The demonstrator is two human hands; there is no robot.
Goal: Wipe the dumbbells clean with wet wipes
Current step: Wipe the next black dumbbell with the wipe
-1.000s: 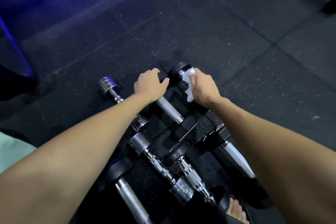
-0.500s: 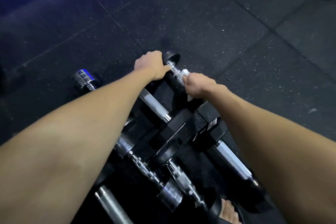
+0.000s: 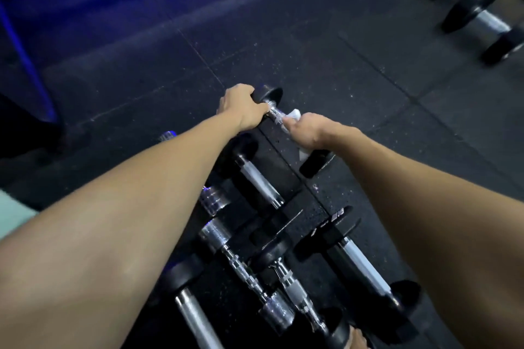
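Note:
A small dumbbell with black ends and a chrome handle (image 3: pixel 274 114) lies at the far end of a cluster on the dark rubber floor. My left hand (image 3: pixel 241 106) grips its far black end (image 3: pixel 269 93). My right hand (image 3: pixel 307 132) holds a white wet wipe (image 3: pixel 295 114) wrapped round the handle, and a corner of the wipe (image 3: pixel 302 153) hangs out below the palm. The near black end (image 3: pixel 314 163) shows just under my right wrist.
Several more dumbbells lie close together below my arms, among them a chrome-handled dumbbell (image 3: pixel 256 180) and a black-ended dumbbell (image 3: pixel 360 261). Large dumbbells (image 3: pixel 479 18) sit at the far right. A bare foot (image 3: pixel 357 338) shows at the bottom edge. A blue-lit frame (image 3: pixel 22 45) stands left.
My left hand moved from the neighbouring handle onto the small dumbbell's far end. My right hand slid the wipe from that end down along the handle. The camera shifted.

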